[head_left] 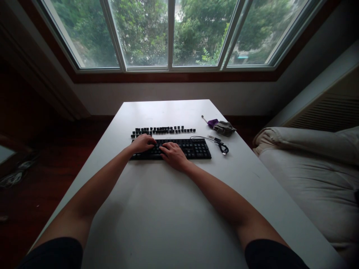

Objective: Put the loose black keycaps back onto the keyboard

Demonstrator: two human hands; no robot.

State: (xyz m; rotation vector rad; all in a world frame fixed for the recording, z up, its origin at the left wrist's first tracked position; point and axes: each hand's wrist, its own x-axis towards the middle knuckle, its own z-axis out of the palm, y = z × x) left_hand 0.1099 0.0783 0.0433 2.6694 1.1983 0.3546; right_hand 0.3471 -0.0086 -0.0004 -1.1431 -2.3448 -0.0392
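A black keyboard (196, 148) lies across the white table, its number pad on the right. My left hand (143, 142) rests over its left part, fingers bent a little and reaching right across the keys. Against the middle of the keyboard is my right hand (174, 154), fingers apart, with the thumb near the front edge. I see nothing held in either hand; what lies right under the fingertips is hidden. Behind the keyboard, loose black keycaps (162, 130) stand in rows, some partly hidden behind my left hand.
A cable with a USB plug (223, 149) lies coiled right of the keyboard. Behind it are a grey cloth (224, 127), a purple cloth (212, 123) and a thin stick (204, 118). A pale sofa (305, 175) stands along the table's right side. Windows are ahead.
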